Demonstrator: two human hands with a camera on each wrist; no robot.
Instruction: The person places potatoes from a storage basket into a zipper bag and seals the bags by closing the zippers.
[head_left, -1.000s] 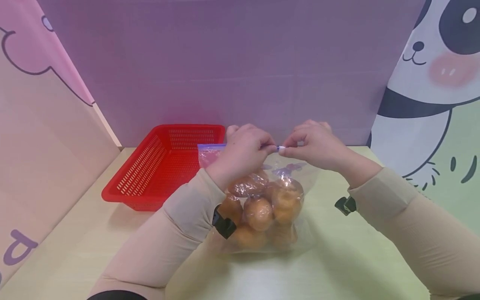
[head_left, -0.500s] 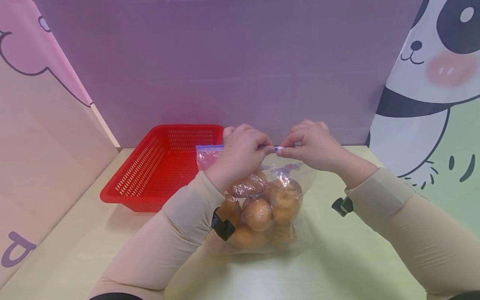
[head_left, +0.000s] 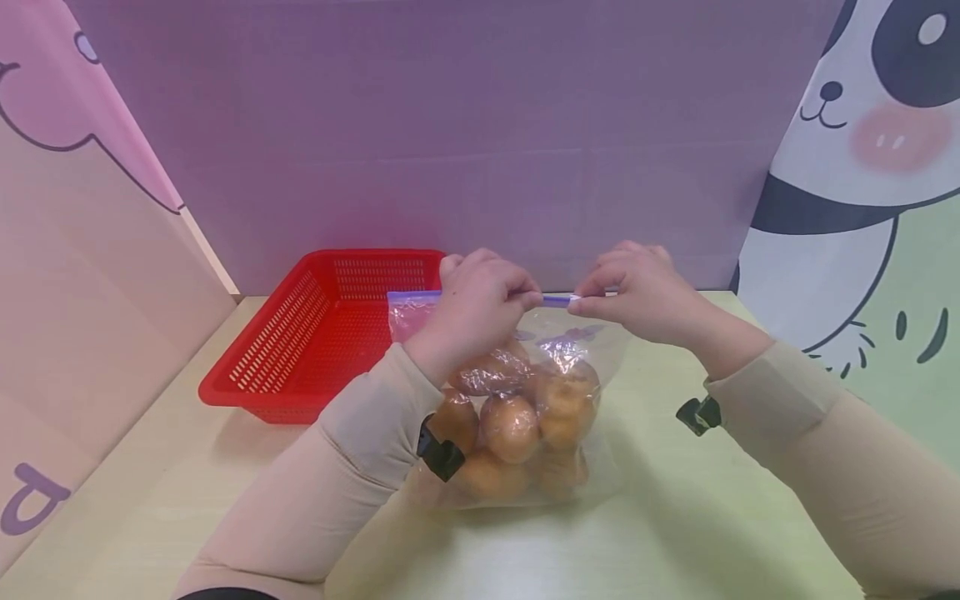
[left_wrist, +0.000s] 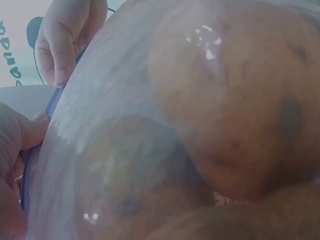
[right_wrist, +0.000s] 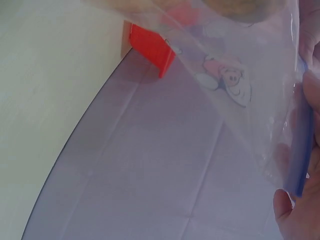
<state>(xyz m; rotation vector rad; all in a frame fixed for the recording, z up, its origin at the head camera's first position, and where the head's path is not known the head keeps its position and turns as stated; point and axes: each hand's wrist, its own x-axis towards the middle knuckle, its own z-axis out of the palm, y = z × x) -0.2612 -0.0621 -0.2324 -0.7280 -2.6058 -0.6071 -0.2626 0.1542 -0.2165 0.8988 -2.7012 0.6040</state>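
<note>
A clear zip bag [head_left: 607, 350] with a purple-blue seal strip [head_left: 557, 301] stands on the table, filled with several brown potatoes [head_left: 510, 427]. My left hand [head_left: 487, 296] pinches the strip near its middle between thumb and fingers. Farther right along the strip, my right hand [head_left: 641, 292] pinches a small white slider [head_left: 575, 298]. In the left wrist view the potatoes press large against the plastic, and both hands show along the blue strip. A pink cartoon print [right_wrist: 230, 76] on the bag shows in the right wrist view.
A red perforated plastic basket [head_left: 322, 333] stands behind and left of the bag, partly overlapped by it and my left arm. A purple backdrop [head_left: 480, 125] rises at the table's back edge, with printed panels at both sides.
My right hand has slid a little to the right with the white slider, and more of the strip shows between the hands. The left hand keeps its hold and has barely shifted.
</note>
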